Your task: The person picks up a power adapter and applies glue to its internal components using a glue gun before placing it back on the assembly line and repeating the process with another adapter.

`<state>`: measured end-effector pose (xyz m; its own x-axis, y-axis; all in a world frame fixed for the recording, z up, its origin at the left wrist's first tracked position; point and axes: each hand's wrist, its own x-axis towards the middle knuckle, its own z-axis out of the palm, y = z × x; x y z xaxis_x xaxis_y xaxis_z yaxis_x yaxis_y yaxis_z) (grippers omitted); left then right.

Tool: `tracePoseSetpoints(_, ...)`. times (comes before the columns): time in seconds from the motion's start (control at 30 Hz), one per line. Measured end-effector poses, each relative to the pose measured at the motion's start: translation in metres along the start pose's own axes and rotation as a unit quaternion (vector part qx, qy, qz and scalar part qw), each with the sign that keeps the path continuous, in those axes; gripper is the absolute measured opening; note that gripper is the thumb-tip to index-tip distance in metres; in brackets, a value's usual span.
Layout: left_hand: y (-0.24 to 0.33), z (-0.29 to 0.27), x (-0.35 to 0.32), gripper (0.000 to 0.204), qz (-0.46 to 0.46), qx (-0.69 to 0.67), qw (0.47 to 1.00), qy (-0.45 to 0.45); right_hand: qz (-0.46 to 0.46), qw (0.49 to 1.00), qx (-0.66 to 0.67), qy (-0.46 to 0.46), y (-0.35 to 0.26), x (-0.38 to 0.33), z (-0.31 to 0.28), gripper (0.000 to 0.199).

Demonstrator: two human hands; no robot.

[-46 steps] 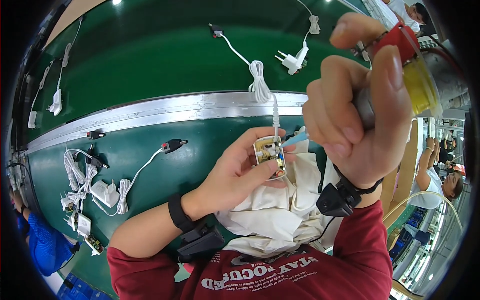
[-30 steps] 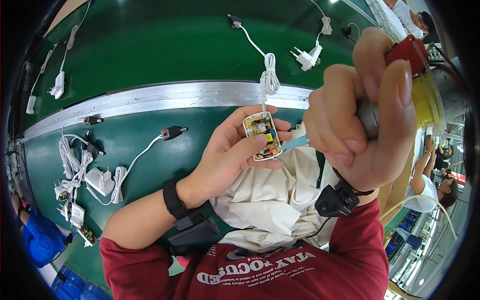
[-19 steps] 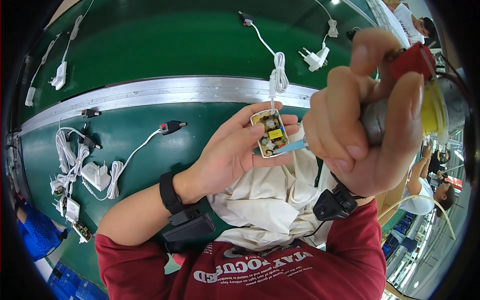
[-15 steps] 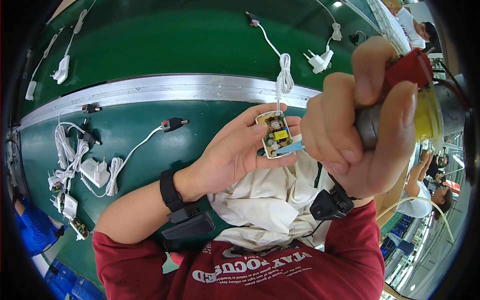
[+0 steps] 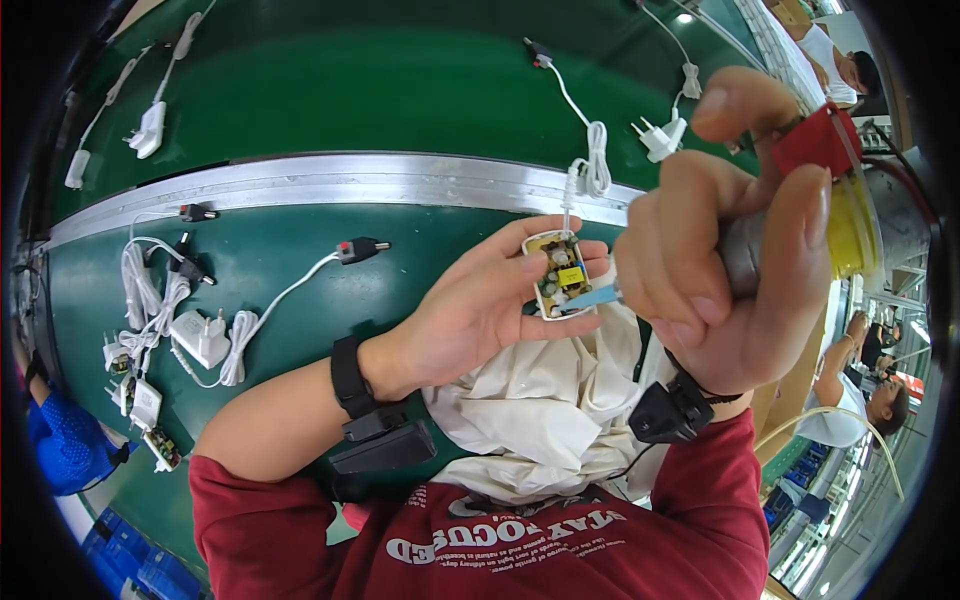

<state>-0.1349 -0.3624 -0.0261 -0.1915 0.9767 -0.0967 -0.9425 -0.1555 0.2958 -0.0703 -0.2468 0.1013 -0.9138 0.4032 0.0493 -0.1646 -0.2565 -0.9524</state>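
My left hand (image 5: 485,290), palm up, holds an open power adapter (image 5: 562,275). Its white half-shell frames a circuit board with a yellow transformer, and a white cable leaves its far end. My right hand (image 5: 720,240) is wrapped round a glue dispenser (image 5: 850,225) with a grey barrel, a yellow band and a red lever (image 5: 815,145). The light-blue tapered nozzle (image 5: 597,296) points down-left, its tip over the near end of the board. Whether the tip touches is too small to tell. My right index finger is raised beside the lever.
White adapters (image 5: 200,338) with bundled cables and open boards lie at the left of the green bench. A metal rail (image 5: 300,185) crosses behind my hands; beyond it lie more adapters (image 5: 660,138). White cloth (image 5: 530,400) lies below my hands. Co-workers (image 5: 865,400) are at the right.
My right index finger has straightened and lifted. The adapter, the nozzle and my left hand sit slightly further right in the view, as does the bench behind them.
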Motion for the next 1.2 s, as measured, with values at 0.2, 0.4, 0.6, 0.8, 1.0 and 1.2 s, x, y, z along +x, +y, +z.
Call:
tracePoseSetpoints(0.2, 0.004, 0.000, 0.011, 0.041, 0.042, 0.131, 0.990, 0.039, -0.080, 0.989, -0.019, -0.122, 0.010, 0.006, -0.020, 0.037)
tracePoseSetpoints(0.4, 0.055, 0.030, 0.112, 0.052, 0.505, 0.668, 0.547, -0.003, -0.069, 0.993, 0.027, -0.087, 0.000, -0.005, 0.004, 0.032)
tracePoseSetpoints(0.6, 0.053, 0.015, 0.090, 0.053, 0.307, 0.872, 0.364, 0.115, -0.079, 0.994, 0.013, -0.068, 0.000, -0.009, 0.011, 0.027)
tracePoseSetpoints(0.8, 0.087, 0.048, -0.052, 0.048, 0.349, 0.855, 0.360, 0.133, -0.066, 0.996, 0.022, -0.051, -0.002, -0.007, 0.010, 0.024)
tracePoseSetpoints(1.0, 0.107, 0.045, -0.245, 0.034, 0.161, 0.864, 0.153, 0.452, -0.077, 0.995, -0.013, -0.060, -0.003, -0.004, 0.005, 0.023)
tracePoseSetpoints(1.2, 0.092, 0.028, -0.314, 0.035, 0.034, 0.839, 0.115, 0.530, -0.064, 0.996, -0.005, -0.065, -0.001, -0.006, 0.010, 0.022)
